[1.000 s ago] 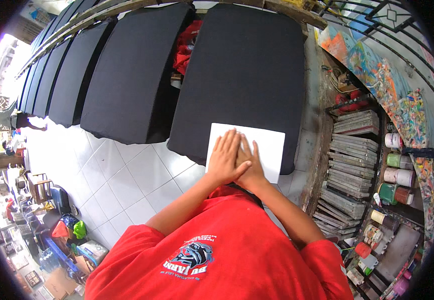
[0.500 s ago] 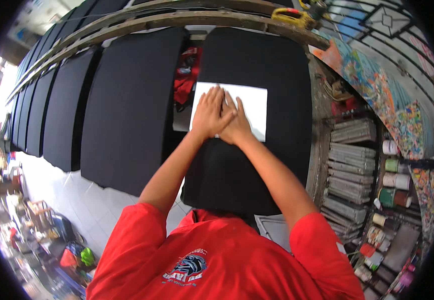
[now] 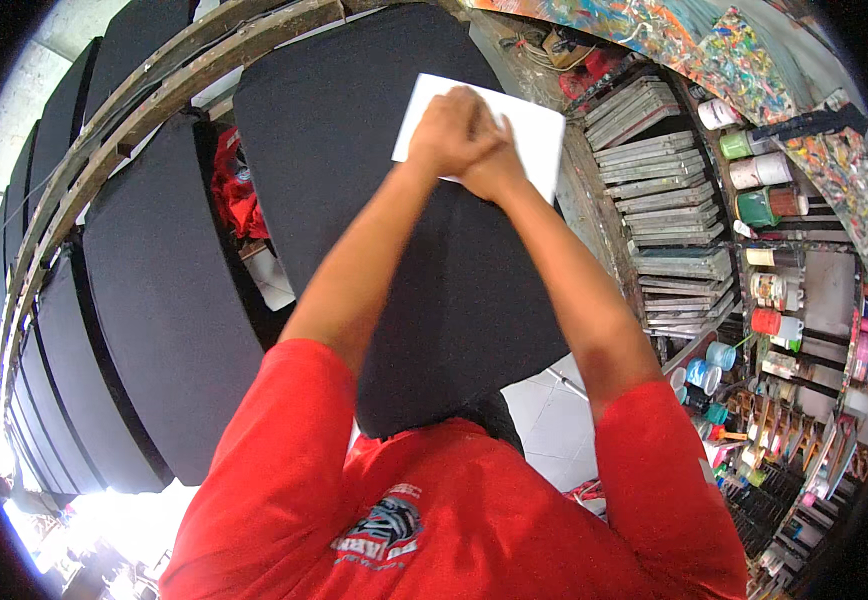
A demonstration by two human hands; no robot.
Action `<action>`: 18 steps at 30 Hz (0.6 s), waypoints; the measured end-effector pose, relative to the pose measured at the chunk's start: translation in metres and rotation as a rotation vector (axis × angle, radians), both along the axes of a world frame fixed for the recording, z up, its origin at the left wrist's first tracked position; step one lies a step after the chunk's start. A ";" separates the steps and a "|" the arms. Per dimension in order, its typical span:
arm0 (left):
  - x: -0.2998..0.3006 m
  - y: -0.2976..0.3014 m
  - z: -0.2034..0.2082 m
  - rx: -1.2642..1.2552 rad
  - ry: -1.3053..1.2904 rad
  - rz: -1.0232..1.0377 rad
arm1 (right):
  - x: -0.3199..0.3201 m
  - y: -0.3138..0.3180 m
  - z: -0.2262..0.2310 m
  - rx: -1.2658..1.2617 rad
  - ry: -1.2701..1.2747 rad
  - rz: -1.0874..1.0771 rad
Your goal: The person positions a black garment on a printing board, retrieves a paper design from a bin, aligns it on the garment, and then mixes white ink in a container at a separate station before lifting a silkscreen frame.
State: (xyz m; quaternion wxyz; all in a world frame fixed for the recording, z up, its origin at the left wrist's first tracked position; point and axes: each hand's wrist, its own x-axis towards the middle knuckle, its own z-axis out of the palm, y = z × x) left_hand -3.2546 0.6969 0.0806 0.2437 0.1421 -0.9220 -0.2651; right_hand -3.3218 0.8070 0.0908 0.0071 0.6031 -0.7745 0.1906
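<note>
White sheet (image 3: 532,130), upper centre of frame, long axis slanting down rightward on black panel (image 3: 344,120); left hand (image 3: 443,137) and right hand (image 3: 495,168) overlapped atop, finger closure indeterminable, bare expanse nearer the right.

Flat grey panels (image 3: 654,205) lie stacked at right — beyond them, shelved containers (image 3: 759,171) and a paint-splattered sheet (image 3: 722,50).

Floor: white tiles (image 3: 544,428), lower centre, right of midline. Right side — dark shelving (image 3: 824,247), tiers closely loaded. Upper right: colour-spattered sheet (image 3: 739,62). Wooden rails (image 3: 254,42) cross the upper left, appearing bowed. Lower left — strong white glare (image 3: 124,515), overexposed; detail there unreadable.
</note>
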 end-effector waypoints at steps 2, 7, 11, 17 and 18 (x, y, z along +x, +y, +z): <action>-0.006 0.053 -0.010 -0.098 0.090 -0.013 | 0.003 0.055 0.001 0.076 0.124 -0.066; 0.053 0.183 -0.001 -0.040 0.001 -0.161 | 0.071 0.190 -0.007 0.237 0.173 -0.189; 0.149 0.231 0.015 0.088 -0.030 -0.296 | 0.163 0.238 0.017 0.103 -0.137 -0.168; 0.263 0.237 -0.003 0.325 -0.057 -0.325 | 0.268 0.276 0.046 0.493 -0.012 -0.065; 0.267 0.234 0.002 0.449 -0.092 -0.298 | 0.278 0.271 0.013 0.381 0.152 -0.150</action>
